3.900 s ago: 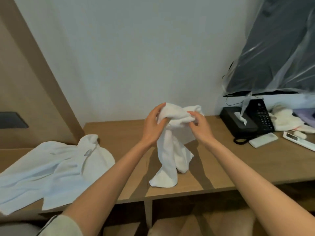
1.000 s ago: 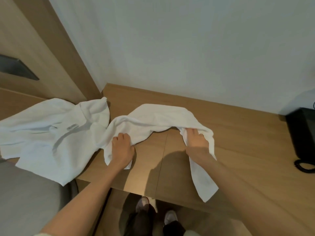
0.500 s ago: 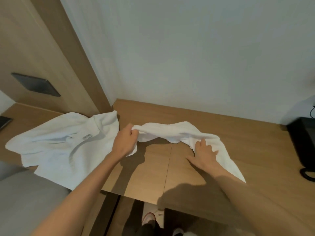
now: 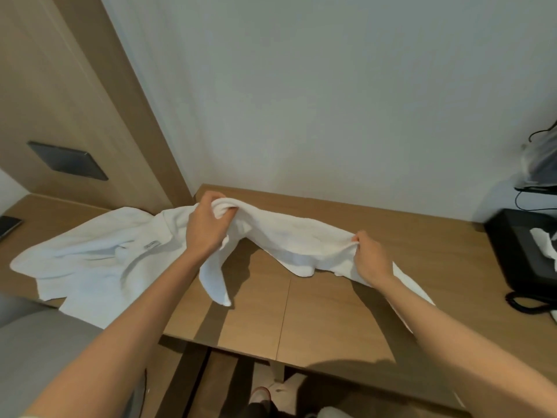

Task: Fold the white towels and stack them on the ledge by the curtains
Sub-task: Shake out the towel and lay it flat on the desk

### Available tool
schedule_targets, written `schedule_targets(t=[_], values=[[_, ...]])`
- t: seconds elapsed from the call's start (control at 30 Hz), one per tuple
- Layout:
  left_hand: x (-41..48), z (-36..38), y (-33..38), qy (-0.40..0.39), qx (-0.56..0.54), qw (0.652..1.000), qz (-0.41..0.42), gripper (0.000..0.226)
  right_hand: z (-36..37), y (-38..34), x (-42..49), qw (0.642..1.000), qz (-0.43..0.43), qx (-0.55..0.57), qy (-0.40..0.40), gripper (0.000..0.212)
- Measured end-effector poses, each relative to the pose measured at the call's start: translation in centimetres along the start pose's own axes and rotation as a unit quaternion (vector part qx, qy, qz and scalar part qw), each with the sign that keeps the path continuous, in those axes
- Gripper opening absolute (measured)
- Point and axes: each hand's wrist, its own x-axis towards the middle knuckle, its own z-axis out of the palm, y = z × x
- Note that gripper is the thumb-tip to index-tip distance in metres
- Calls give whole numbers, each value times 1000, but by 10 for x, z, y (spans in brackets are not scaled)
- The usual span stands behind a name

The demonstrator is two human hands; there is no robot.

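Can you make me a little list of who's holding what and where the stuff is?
Left hand: grips one end of the small white towel
Right hand: pinches its other edge
Small white towel: stretched between both hands, not folded, ends hanging toward the wooden desk
Big white towel: spread out on the desk's left, not folded
Far right: black tissue box

Head-worn view, facing forward and down, seemingly close over desk (image 4: 328,300)

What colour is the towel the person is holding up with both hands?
Plain white, with no pattern; the towel shows best in the head view.
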Motion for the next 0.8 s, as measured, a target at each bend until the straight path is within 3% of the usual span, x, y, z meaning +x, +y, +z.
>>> schedule_targets(t=[0.2,0.3,0.4,0.5,0.6,0.7,0.8], values=[[20,-2,23,56,41,997,47,20,-53,-42,23,970,-8,199,141,26],[38,-7,54,76,-23,997,26,28,-89,-66,34,947,-38,276,162,23],[55,-4,88,7,-144,989,-37,31,-112,-88,46,893,10,409,190,19],[57,7,92,-109,-143,980,-85,29,-111,-90,52,832,121,502,201,14],[46,24,66,-183,-90,975,-89,43,-93,-79,49,840,175,497,126,23],[28,38,30,-230,-52,968,-90,54,-69,-69,32,848,176,498,-38,42],[12,45,-8,-278,-30,950,-136,59,-42,-55,15,880,168,415,-158,50]])
